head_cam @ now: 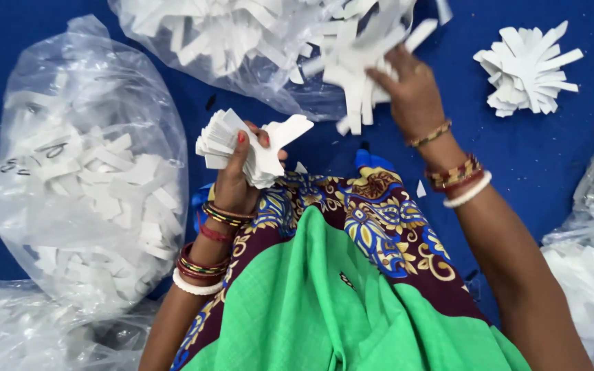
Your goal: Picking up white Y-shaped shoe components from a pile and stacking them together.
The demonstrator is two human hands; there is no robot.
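Surface: a deep blue cloth-like floor covering [558, 158] fills the background, seen from above past the person's lap.
Lap: a bright green woven garment [331, 309] lies over a maroon, blue and gold patterned cloth [379, 220], between the two forearms.
Left hand: the left hand [236, 175] is closed around a thick stack of small white cut paper pieces [232, 141], fingers wrapped over the front of it, red nails showing; the stack is held upright just above the lap, left of centre.
Top piece: one white paper piece [287, 130] sticks out sideways from the stack toward the right, under the thumb.
Right hand: the right hand [410, 93] reaches forward with fingers spread and bent, resting on a loose heap of white paper strips [352, 69] at the mouth of a clear plastic bag [242, 62]; it touches the strips, but whether it grips any I cannot tell.
Wrists: both wrists carry red, gold and white bangles [458, 178].
Left side: a large clear plastic bag of white paper pieces [97, 185] lies on the floor covering, well apart from the right hand, near the left arm.
Upper right: a separate bunch of white paper strips fanned out like a flower [527, 69] lies alone on the blue.
Right edge: another crumpled clear plastic bag with white contents [592, 261] sits beside the right forearm.
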